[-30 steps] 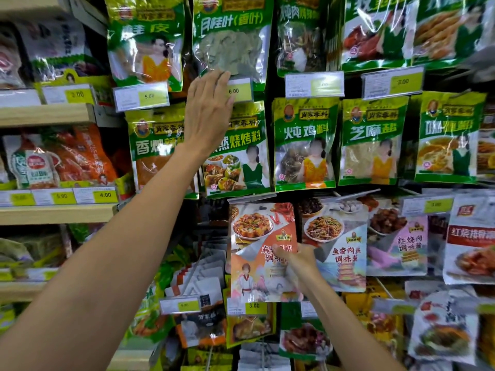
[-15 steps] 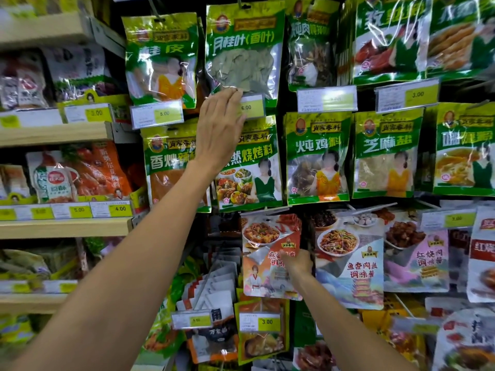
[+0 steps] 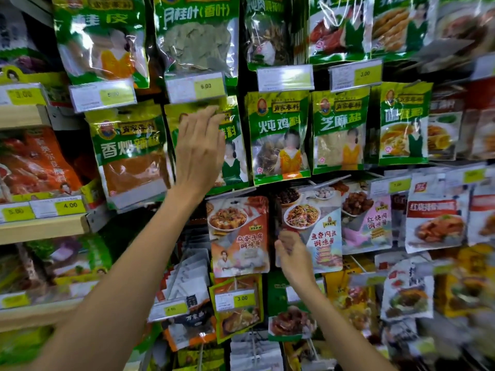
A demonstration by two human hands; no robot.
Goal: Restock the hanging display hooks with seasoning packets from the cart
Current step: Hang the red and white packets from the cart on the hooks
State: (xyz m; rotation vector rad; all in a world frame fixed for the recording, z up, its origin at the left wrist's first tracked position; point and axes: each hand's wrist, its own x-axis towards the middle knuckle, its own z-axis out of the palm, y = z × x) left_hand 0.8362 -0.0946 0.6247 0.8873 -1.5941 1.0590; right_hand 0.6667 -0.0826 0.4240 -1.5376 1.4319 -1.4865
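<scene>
Green seasoning packets hang in rows on the display hooks. My left hand [image 3: 199, 153] is raised with straight fingers in front of a green barbecue seasoning packet [image 3: 233, 145], just below a price tag [image 3: 197, 87]. Lower down, my right hand [image 3: 293, 253] hovers with loose fingers between an orange-and-white mapo tofu sauce packet [image 3: 238, 236] and a fish-flavoured pork sauce packet [image 3: 317, 228]. It holds nothing. The orange packet hangs by its top on a hook. The cart is out of view.
Wooden shelves [image 3: 42, 228] with yellow price labels run along the left. A bay leaf packet [image 3: 198, 38] hangs top centre. Several white packets [image 3: 187, 279] hang in a row lower centre, with more sauce packets to the right and below.
My left hand has dropped from the price tag to the barbecue packet's front. My right hand has let go of the orange packet and pulled slightly right. The view has shifted closer.
</scene>
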